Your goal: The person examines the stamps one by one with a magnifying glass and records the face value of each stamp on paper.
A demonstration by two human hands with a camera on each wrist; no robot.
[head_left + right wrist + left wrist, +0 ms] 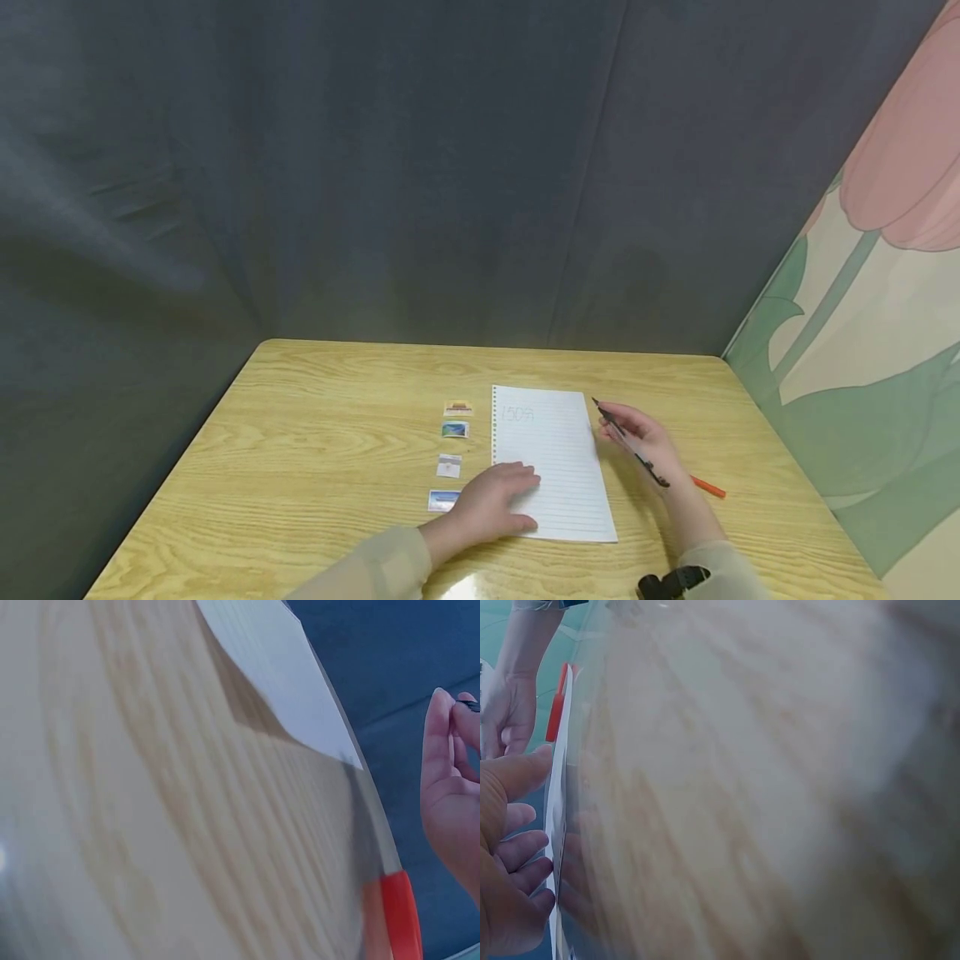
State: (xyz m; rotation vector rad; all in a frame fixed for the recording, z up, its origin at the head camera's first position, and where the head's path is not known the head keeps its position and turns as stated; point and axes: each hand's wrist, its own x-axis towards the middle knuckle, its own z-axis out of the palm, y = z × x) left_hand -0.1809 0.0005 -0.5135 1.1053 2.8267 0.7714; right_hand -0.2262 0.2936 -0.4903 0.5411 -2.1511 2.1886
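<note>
A sheet of lined paper (562,458) with punched holes down its left edge lies on the wooden table. Faint handwriting shows near its top left. My left hand (491,504) rests over the sheet's lower left part, fingers extended. Just right of the sheet, my right hand (643,442) pinches a pen (626,442) with a dark tip and clear barrel. The pen's tip points up and left, apart from the paper. In the right wrist view only the dark end of the pen (471,706) shows between the fingertips of that hand (454,780).
Left of the paper several small stamp-like pictures stand in a column, among them a yellow one (458,408) and a landscape (454,430). The lowest one (442,500) is partly behind my left hand. An orange-red stick-like object (708,487) lies by my right wrist.
</note>
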